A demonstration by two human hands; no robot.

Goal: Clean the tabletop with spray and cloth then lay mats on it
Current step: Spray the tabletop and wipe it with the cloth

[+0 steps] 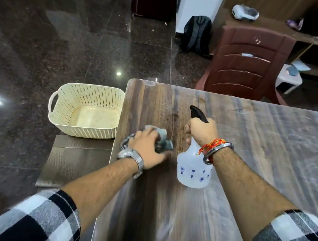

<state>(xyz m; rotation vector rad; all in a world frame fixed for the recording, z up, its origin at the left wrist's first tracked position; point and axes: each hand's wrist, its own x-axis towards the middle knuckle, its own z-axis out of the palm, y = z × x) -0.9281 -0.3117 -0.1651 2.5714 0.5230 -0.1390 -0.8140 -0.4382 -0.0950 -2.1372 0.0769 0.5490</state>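
Observation:
The wooden tabletop [254,149] fills the right half of the view. My left hand [148,148] presses a grey cloth [164,142] onto the table near its left edge. My right hand [201,131] grips the black trigger head of a white spray bottle [192,172] with small blue flowers. The bottle stands upright just right of the cloth. Dark brown mats [75,161] lie on the floor, left of the table.
A cream perforated basket [86,110] sits on the far end of the mats, close to the table's left edge. A brown plastic chair [247,65] stands behind the table's far edge. A black backpack [197,34] leans against the wall.

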